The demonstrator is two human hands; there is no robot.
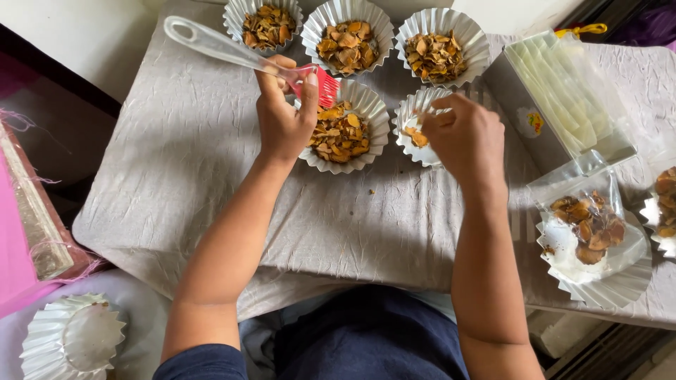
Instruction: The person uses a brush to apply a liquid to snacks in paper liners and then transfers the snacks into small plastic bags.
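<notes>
Three filled cups (348, 43) sit behind two cups (343, 130) on the table (176, 155).

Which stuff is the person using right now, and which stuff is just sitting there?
In use:
left hand
red brush with clear handle
right hand
nearly empty foil cup
filled foil cup

Just sitting:
three filled foil cups at the back
stack of empty foil cups
clear bag of brown pieces
box of white sheets
</notes>
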